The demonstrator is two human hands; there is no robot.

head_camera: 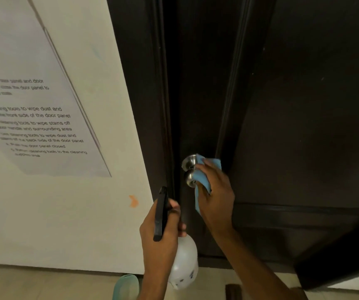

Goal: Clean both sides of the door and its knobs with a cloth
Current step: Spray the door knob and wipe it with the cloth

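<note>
A dark brown door [293,118] fills the right half of the view, shut in its dark frame. Its round metal knob [189,176] sticks out at mid height, with the metal rose plate [188,162] just above it. My right hand [216,191] presses a blue cloth [202,180] against the right side of the knob. My left hand [163,232] is lower and to the left, gripping a white spray bottle [184,263] with a black trigger head [160,213].
A cream wall [66,213] stands left of the door, with a printed instruction sheet [33,105] stuck on it and an orange mark [133,201]. Below are pale floor tiles [44,284], a green slipper [126,286] and a small dark block [233,292].
</note>
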